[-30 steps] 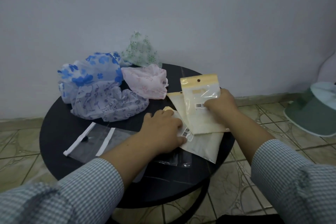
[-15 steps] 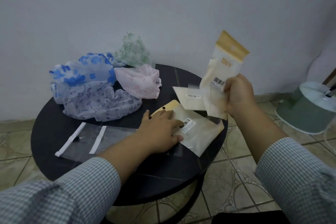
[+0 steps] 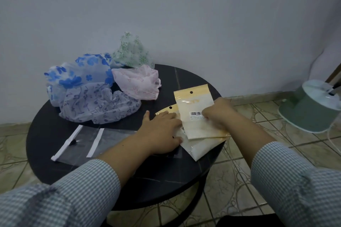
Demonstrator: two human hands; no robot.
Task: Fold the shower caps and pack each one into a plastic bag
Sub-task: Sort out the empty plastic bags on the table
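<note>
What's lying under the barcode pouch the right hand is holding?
Under the barcode pouch, gripped by the right hand, lies another cream pouch, angled on the black table. The left hand rests on it. Any pouch further beneath is covered.

Both arms wear long sleeves (image 3: 88, 180) in fine blue-and-white gingham check, leaving wrists bare.

pretty dim, soft indoor light with a cool bluish cast, no hard shadows anywhere and the wall (image 3: 203, 14) goes darker toward the corners. the black table (image 3: 147, 177) has only faint sheen, no real glare. wide-angle lens bends the edges, and the checked sleeves (image 3: 295, 186) up close look soft and a bit smeared.
</note>
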